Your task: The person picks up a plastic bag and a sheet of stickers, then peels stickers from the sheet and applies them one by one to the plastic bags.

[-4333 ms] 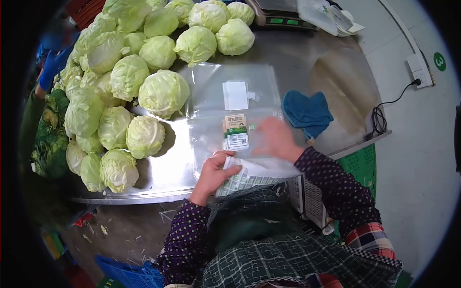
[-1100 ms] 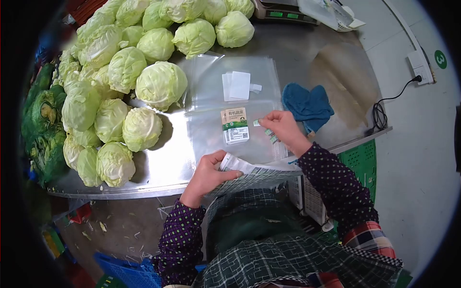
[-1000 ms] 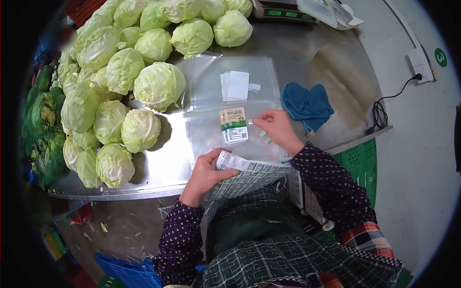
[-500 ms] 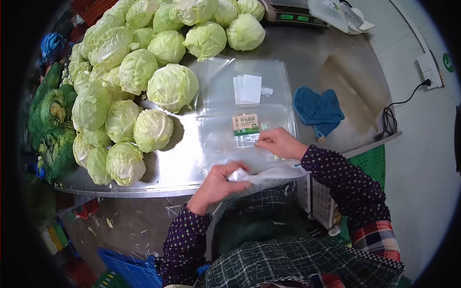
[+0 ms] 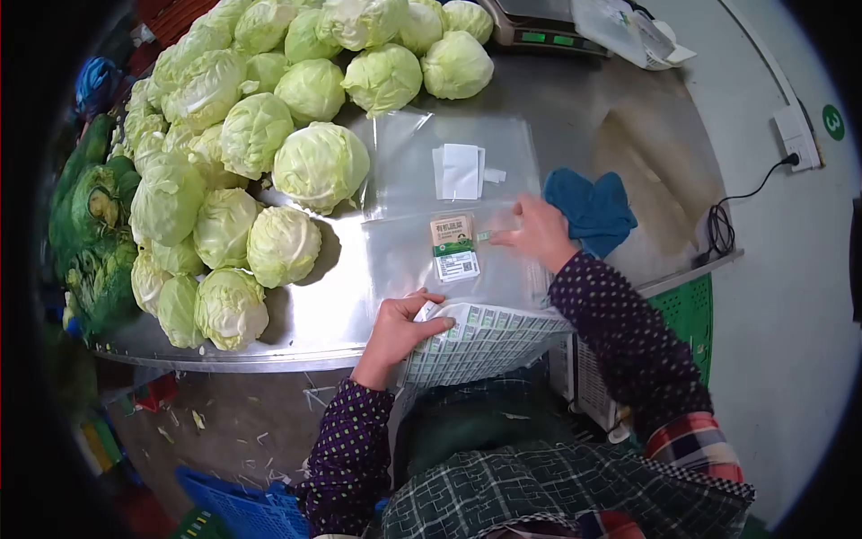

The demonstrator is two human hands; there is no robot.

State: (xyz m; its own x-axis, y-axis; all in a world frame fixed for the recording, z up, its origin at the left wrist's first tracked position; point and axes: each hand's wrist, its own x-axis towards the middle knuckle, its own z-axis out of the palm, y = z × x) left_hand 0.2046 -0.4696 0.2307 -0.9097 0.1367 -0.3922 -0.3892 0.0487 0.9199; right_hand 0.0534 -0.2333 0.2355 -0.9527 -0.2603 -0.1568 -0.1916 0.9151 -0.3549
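Observation:
My left hand (image 5: 401,331) is closed on the near-left edge of a sheet of small green-and-white stickers (image 5: 507,340), thumb on top. The sheet tilts over the table's front edge. My right hand (image 5: 539,232), slightly blurred, is over the clear plastic bags (image 5: 395,260) with its fingers apart. One fingertip is at a small green-and-white sticker (image 5: 483,236); whether it touches is hard to tell. Just left of that sticker lies a printed product label (image 5: 455,247) with a green band and a code.
A large pile of cabbages (image 5: 256,135) fills the left of the metal table (image 5: 332,310). White paper slips (image 5: 461,172) lie on the bags. To the right is a blue cloth or glove (image 5: 593,211). A scale (image 5: 539,27) stands at the back, and a black cable (image 5: 721,225) hangs at right.
My right hand has moved up and right from the product label's lower corner, and its fingers have spread. The sticker sheet in my left hand has turned, so its printed face shows.

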